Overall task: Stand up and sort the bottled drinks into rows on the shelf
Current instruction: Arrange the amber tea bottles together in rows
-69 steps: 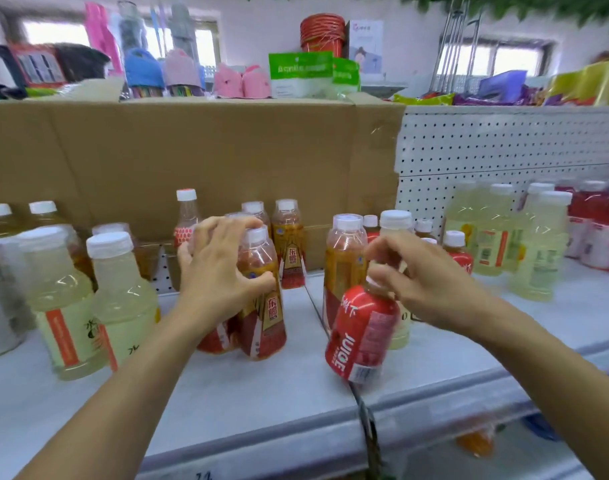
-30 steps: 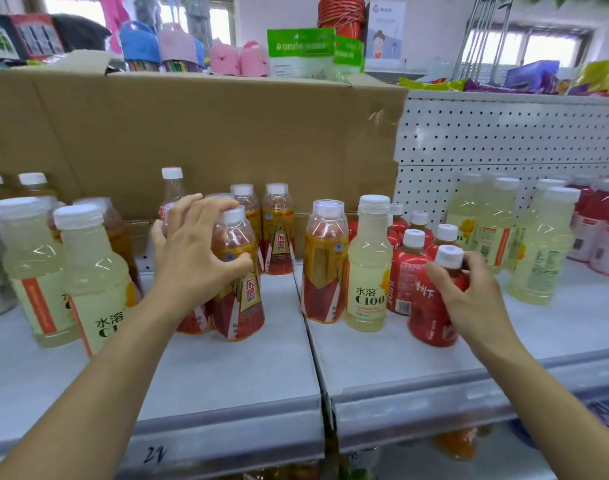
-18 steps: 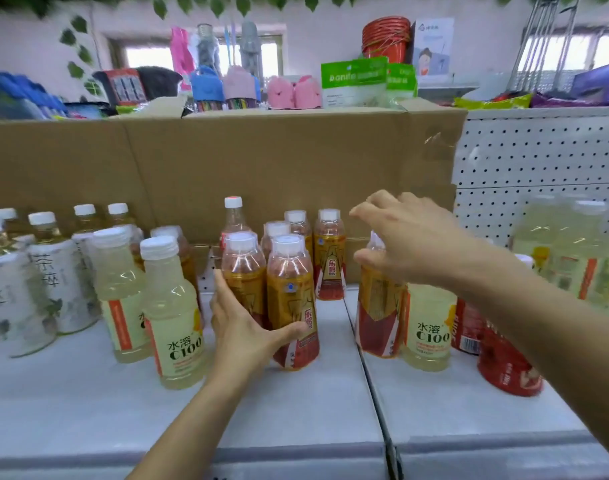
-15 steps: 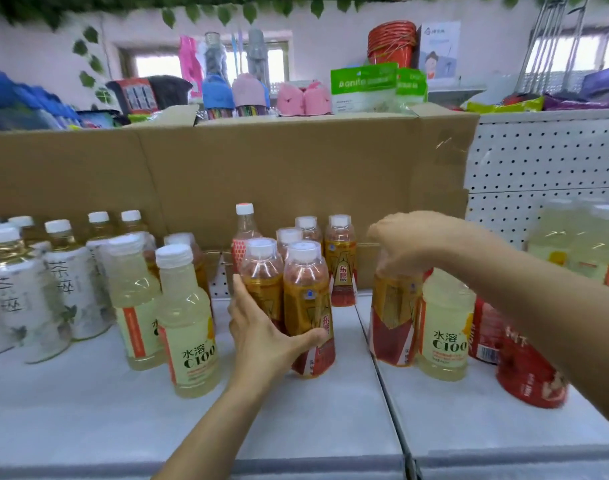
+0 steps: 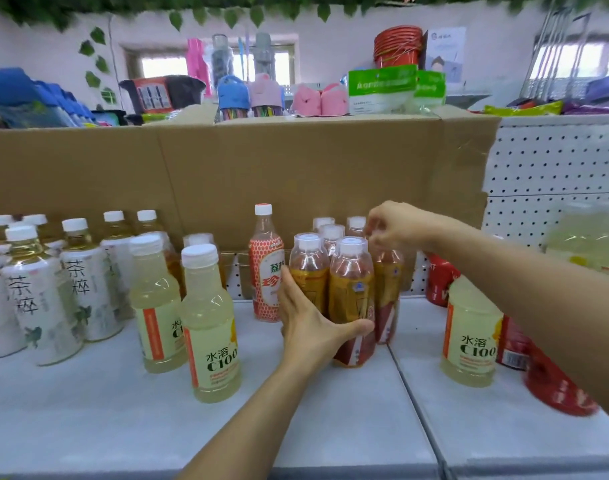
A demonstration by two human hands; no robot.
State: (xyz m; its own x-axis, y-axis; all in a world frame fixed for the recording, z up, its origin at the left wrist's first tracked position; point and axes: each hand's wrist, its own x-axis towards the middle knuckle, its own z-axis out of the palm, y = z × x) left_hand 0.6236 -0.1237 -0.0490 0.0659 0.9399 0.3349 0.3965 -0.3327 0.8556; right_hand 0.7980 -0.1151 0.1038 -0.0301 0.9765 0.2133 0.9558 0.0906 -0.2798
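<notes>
shelf [image 5: 88,410]: amber bottles [image 5: 351,289] touch left grip [image 5: 310,327], right grip [image 5: 396,223] pinches rightmost bottle [image 5: 388,289].

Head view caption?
Left hand braces clear amber tea bottles; right hand pinches another amber bottle's cap beside them on white shelf.

We make it at least six amber tea bottles [image 5: 351,289], three pale C100 bottles [image 5: 209,327] in clear sight, three red bottles [image 5: 556,386], one pink-patterned bottle [image 5: 266,271], and the white tea bottles [image 5: 36,296] are too crowded to count!
</notes>
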